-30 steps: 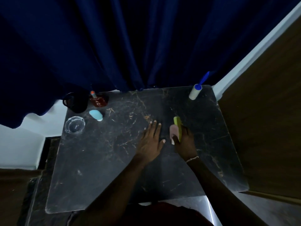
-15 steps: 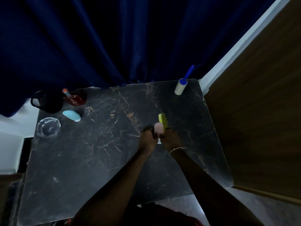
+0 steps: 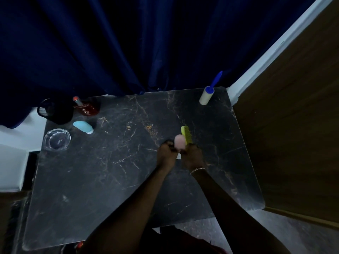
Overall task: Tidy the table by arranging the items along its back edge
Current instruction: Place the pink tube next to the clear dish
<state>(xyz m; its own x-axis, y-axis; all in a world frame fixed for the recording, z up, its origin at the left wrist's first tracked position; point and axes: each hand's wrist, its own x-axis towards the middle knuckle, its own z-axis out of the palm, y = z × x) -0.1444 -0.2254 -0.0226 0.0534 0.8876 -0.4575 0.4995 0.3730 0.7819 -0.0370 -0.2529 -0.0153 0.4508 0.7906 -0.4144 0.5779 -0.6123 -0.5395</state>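
Both hands meet over the middle of the dark marble table [image 3: 110,180]. My right hand [image 3: 192,156] grips a yellow-green comb [image 3: 186,133] and the lower end of a pink bottle [image 3: 179,143], both sticking up above the fingers. My left hand [image 3: 167,153] is curled against the pink bottle's left side. A lint roller [image 3: 206,94] with a blue handle stands at the back right corner. At the back left are a red perfume bottle [image 3: 86,107], a black mesh cup [image 3: 55,111], a light blue bottle [image 3: 83,127] lying down, and a glass ashtray [image 3: 57,139].
A dark blue curtain [image 3: 128,43] hangs right behind the table's back edge. A wooden panel [image 3: 293,125] closes off the right side. The left edge of the table borders a white surface [image 3: 11,162].
My left hand has gone from lying flat on the table to curling against the pink bottle. Both hands and the held items have lifted slightly off the table top.
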